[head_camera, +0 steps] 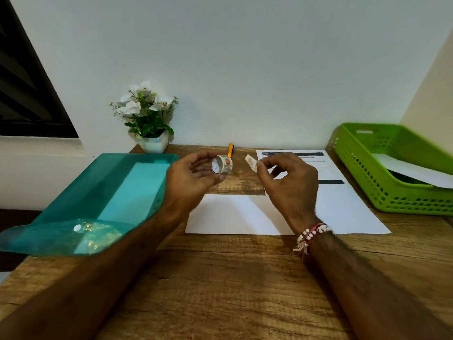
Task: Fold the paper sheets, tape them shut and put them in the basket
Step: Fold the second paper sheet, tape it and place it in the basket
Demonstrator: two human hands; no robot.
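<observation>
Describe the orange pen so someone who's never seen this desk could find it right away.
Look along the far edge of the wooden table, by the white wall. Between the flower pot and the printed sheet lies the orange pen. It is the only slim orange thing there, just beyond the tape roll.

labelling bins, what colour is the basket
The basket is bright green, best seen in the head view.

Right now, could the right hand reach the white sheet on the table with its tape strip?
Probably yes: the right hand, pinching the tape strip, hovers over the white sheet, with nothing between them.
</observation>
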